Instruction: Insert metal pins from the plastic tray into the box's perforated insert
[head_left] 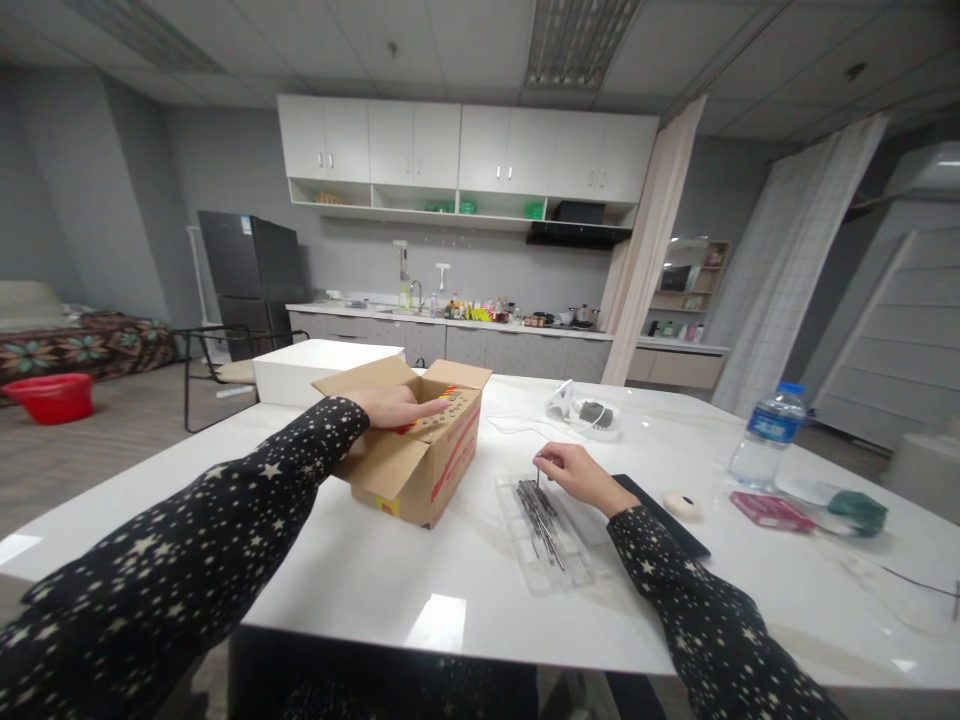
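The left hand [394,406] is laid flat, fingers stretched out and released, on top of the contents of an open cardboard box [420,465]; nothing is grasped by it. What lies under the palm is seen only as a red and yellow printed surface and cannot be told more exactly. The box stands on the white table [420,580], left of centre, with its flaps folded outward.

The right hand [574,472] is closed in a pinch, thumb and fingertips brought together on the upper end of a thin metal rod [538,478], which is held nearly upright. Its lower end is set among a bundle of like metal rods [541,515] lying lengthwise in a clear plastic tray [536,570], just right of the box. Both forearms are covered by dark sleeves printed with small stars.

A dark flat pad [675,520] is seen beside the right wrist, and a roll of white tape [682,503] lies near it. Farther right, a water bottle [766,436], a red packet [771,511] and a dark green object [856,510] are spread on the table. Behind the tray, a white device with a cable [589,412] rests. A kitchen counter [480,325] with wall cupboards [465,150] is seen at the back, and a red basin [52,396] stands on the floor at the left.
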